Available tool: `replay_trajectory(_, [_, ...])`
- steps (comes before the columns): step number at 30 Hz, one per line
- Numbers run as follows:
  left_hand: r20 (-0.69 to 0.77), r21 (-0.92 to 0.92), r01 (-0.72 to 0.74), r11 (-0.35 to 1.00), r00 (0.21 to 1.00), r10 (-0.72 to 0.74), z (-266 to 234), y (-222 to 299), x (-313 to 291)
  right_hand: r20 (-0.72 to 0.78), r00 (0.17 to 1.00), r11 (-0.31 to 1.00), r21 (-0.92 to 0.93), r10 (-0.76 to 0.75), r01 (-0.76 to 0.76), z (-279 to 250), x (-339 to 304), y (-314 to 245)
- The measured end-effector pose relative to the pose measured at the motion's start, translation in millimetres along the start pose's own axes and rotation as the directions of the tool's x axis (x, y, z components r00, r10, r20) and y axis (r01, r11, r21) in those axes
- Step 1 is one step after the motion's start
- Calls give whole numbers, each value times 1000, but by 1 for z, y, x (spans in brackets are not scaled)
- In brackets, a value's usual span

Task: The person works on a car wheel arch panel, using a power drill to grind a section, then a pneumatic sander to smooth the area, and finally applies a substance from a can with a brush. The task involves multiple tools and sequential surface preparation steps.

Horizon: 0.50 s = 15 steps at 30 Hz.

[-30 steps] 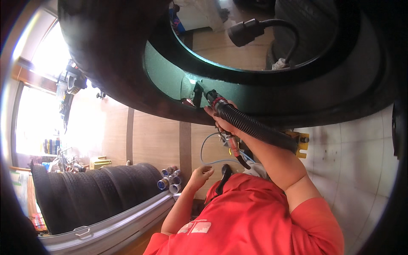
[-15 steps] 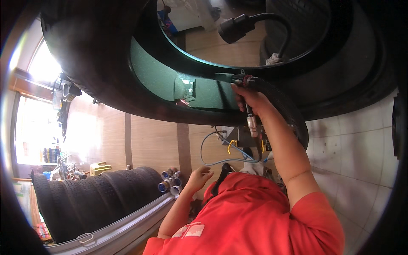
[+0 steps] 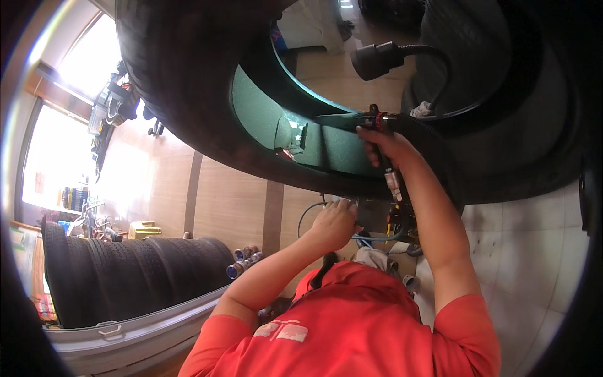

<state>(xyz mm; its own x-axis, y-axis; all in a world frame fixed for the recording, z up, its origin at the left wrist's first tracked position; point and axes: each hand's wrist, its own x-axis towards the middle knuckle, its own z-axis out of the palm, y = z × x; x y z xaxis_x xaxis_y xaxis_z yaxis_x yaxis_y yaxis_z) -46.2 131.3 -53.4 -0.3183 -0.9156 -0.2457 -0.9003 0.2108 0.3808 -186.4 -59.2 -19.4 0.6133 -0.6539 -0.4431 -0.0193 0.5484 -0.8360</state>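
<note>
A large black tyre [image 3: 157,81] hangs in front of me, its inner wall lit greenish. On that inner wall a damaged patch [image 3: 293,136] shows torn edges and pale, bright spots. My right hand [image 3: 384,146] is closed around the handle of a black air gun [image 3: 375,119] with a red ring. Its flat nozzle points left inside the tyre, towards the patch. A metal hose coupling [image 3: 392,182] hangs below the handle. Below the tyre's lower edge is my left hand [image 3: 336,223], raised, thumb apart from the bent fingers, nothing visible in it.
A black lamp [image 3: 377,60] on a flexible neck reaches over the tyre opening. Thick corrugated hose runs behind my right forearm. At left, several tyres [image 3: 138,276] stand in a row beside a grey metal ledge [image 3: 132,330]. A yellow container [image 3: 144,230] sits behind them.
My left hand has risen from beside my waist to just under the tyre. My right hand still grips the air gun, nozzle inside the tyre. The whole view has shifted slightly.
</note>
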Motion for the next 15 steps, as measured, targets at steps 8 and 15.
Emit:
replay_trajectory(8, [-3, 269, 340, 901, 936, -352, -28, -17, 124, 0, 998, 970, -237, -63, 61, -15, -1, -21])
replay_trajectory(15, [-287, -114, 778, 617, 569, -771, -16, -96, 187, 28, 996, 967, -240, -87, 91, -5, -16, -35])
